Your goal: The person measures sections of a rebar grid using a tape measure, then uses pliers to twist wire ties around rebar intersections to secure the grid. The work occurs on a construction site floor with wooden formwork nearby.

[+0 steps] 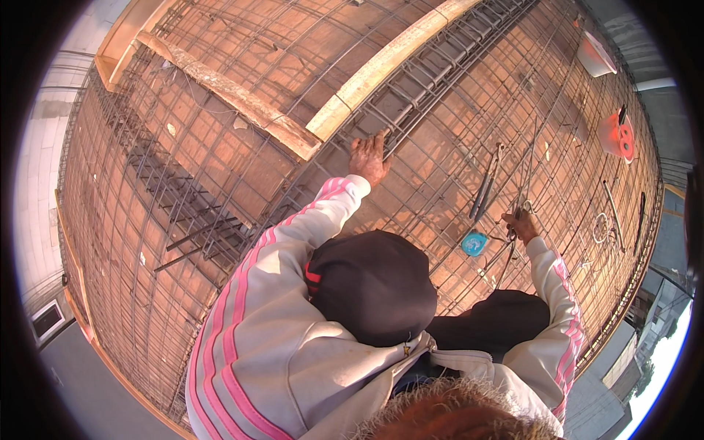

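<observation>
My left hand (369, 158) reaches forward to the end of a long rebar cage (433, 77), its fingers curled over one of the steel bars. Further right, my right hand (523, 224) is low over the rebar mesh, closed round something dark and thin that I cannot make out. Just left of that hand lies a round blue tape measure (474, 243). Beyond it, a long-handled pair of cutters or pincers (487, 183) rests on the mesh. My bent knees in dark trousers (374, 286) are between my arms.
Rebar mesh covers brown wooden boards (425, 169). Two timber planks (235, 95) (389, 62) meet in a corner ahead of my left hand. Red containers (617, 136) (595, 55) stand at the far right. Loose bars (194, 238) jut out at left. Cable or wire loops (601, 227) lie right.
</observation>
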Demonstrator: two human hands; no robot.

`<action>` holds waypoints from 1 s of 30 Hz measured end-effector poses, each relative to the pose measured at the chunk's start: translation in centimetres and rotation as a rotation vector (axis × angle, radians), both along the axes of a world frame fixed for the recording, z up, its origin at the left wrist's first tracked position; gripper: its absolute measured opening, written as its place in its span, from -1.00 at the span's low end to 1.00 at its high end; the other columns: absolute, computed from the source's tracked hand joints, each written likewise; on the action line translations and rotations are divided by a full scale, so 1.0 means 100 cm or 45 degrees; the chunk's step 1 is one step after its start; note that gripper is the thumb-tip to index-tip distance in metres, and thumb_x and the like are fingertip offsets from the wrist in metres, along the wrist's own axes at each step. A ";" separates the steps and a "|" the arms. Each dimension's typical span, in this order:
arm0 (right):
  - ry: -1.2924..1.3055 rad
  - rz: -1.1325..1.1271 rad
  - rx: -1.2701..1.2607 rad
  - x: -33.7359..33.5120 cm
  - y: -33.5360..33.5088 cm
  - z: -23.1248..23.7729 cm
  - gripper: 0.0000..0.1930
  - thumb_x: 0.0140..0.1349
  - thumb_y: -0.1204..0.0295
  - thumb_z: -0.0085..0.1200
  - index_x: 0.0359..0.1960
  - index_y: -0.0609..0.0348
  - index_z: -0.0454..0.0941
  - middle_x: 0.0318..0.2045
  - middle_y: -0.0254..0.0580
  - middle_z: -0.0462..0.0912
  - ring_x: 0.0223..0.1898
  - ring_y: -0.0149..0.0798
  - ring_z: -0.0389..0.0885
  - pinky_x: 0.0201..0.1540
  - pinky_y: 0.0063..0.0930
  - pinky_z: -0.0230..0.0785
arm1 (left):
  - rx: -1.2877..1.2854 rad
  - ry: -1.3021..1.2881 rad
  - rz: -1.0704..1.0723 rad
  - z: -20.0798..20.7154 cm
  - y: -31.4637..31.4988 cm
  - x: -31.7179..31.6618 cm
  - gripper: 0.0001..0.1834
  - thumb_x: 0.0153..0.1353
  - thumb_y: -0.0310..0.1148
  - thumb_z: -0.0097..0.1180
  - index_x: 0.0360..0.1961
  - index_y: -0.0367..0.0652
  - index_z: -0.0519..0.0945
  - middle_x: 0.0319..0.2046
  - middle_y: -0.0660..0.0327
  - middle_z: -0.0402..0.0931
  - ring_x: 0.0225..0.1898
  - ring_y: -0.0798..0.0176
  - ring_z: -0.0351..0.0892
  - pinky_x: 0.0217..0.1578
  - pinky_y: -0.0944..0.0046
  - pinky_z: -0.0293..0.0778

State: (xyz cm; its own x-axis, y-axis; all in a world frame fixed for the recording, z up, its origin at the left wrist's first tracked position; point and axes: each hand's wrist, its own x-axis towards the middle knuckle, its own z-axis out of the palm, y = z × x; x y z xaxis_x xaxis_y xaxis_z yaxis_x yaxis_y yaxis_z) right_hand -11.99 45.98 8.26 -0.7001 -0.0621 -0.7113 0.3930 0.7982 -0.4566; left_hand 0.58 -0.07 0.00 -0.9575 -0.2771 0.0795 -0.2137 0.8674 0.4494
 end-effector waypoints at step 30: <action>-0.032 -0.042 -0.015 -0.001 -0.002 0.002 -0.63 0.08 0.28 0.36 -0.40 0.42 0.53 -0.58 -0.12 0.56 -0.60 -0.26 0.54 -0.56 -0.33 0.39 | -0.002 -0.063 -0.020 0.004 0.000 0.000 -0.27 0.25 -0.08 0.10 0.33 -0.28 0.25 0.03 -0.10 0.52 0.13 -0.08 0.48 0.28 -0.09 0.10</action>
